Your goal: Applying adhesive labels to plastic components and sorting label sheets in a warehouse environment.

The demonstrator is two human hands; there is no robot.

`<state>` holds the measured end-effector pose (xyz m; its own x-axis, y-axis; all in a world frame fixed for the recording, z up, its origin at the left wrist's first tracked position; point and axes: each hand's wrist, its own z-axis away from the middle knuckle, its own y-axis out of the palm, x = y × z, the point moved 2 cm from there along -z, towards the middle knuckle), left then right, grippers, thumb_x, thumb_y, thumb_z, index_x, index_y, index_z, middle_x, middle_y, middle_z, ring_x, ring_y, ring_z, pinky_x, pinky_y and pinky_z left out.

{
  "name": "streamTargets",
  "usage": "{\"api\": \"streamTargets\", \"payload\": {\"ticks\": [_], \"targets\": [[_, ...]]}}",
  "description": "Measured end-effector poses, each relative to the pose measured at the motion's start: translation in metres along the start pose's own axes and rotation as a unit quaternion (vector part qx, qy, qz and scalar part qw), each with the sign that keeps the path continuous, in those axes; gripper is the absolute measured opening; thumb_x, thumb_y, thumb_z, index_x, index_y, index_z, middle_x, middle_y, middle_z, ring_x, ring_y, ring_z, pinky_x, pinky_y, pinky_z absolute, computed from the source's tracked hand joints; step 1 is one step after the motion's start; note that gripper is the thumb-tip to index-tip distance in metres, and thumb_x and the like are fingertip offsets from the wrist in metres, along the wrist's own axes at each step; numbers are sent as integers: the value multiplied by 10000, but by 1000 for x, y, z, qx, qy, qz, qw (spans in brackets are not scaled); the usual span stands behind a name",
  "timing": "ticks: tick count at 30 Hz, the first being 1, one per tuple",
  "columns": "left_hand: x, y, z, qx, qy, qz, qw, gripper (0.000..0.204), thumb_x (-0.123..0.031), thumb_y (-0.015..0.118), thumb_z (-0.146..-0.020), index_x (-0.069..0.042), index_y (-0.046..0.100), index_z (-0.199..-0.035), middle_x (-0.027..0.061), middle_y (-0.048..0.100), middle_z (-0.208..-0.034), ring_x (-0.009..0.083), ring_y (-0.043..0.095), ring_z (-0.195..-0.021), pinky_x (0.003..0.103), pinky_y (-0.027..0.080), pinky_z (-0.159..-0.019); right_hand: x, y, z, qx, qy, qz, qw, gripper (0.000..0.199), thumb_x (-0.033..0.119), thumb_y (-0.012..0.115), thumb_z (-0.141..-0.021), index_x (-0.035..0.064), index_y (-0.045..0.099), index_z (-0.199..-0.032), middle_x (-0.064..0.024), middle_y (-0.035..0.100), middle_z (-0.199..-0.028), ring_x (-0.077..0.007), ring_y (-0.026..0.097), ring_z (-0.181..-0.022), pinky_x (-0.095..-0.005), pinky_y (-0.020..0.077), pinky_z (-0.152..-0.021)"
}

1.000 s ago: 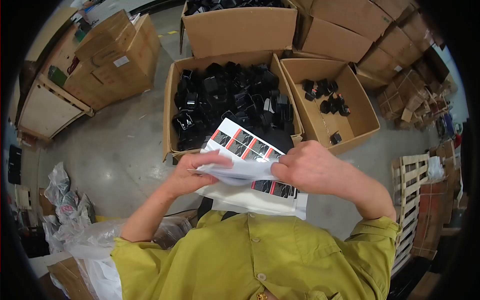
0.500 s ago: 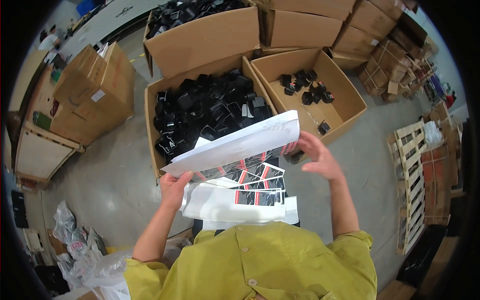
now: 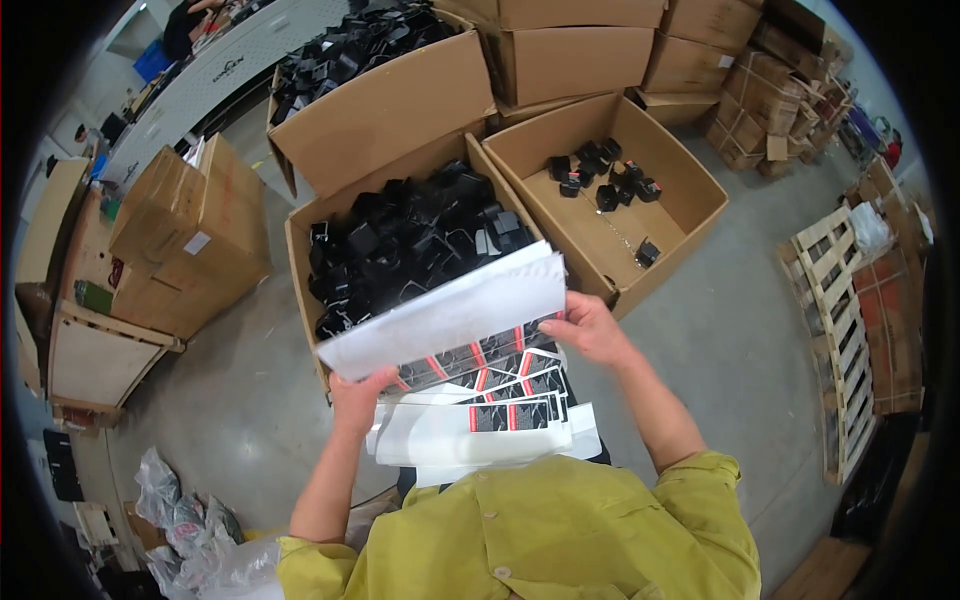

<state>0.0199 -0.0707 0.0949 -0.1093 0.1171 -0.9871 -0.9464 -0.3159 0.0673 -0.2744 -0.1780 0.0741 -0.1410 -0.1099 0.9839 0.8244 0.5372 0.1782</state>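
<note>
A folded or layered batch of white label sheets [image 3: 440,315] is held up in front of me, tilted with its right end higher. Black-and-red labels run along its lower edge. My left hand [image 3: 357,403] is closed on the lower left corner, thumb on the near face. At the right end, my right hand [image 3: 592,332] pinches the edge, its thumb over the labels and its other fingers partly hidden behind. Below, more white sheets [image 3: 410,440] lie on my lap with several printed labels [image 3: 490,417] fanned out, partly covered by the held sheets.
Beyond the sheets, an open carton [image 3: 300,262] is heaped with black plastic pieces [image 3: 400,235]. To its right, another carton [image 3: 560,222] holds several black pieces. A filled carton [image 3: 390,105] and stacked boxes stand behind. A wooden pallet [image 3: 825,330] is at right; plastic bags [image 3: 180,515] lie at lower left.
My right hand, apart from the sheets with its fingers spread before, now grips their right end. The sheets have shifted slightly left and down. The whole view has turned a little.
</note>
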Motion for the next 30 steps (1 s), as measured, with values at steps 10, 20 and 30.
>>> {"api": "streamTargets", "payload": {"ticks": [10,20,30], "targets": [[-112,9,-47,233,64,323,915,691,-377,639,-734,-33,331,-1248,115,494,-1157,213,497,-1046,352,410,-884,85,6,-15,17,-12,-173,985,521,92,561,-774,-27,337,-1229,-136,480,-1161,-234,505,-1027,-354,405,-887],[-44,82,-27,31,55,390,918,395,-231,621,-779,-33,481,-1091,43,550,-1046,139,537,-904,312,436,-815,25,49,-12,-58,-62,-196,977,566,114,558,-781,14,293,-1270,-85,416,-1234,-196,386,-1153,-330,280,-974],[-58,65,-24,-1,167,118,979,338,-269,595,-811,21,549,-979,36,593,-897,85,529,-788,229,428,-731,126,64,-18,-43,-104,88,990,274,57,588,-766,-21,535,-1022,-43,616,-889,-132,579,-746,-218,452,-675]]}}
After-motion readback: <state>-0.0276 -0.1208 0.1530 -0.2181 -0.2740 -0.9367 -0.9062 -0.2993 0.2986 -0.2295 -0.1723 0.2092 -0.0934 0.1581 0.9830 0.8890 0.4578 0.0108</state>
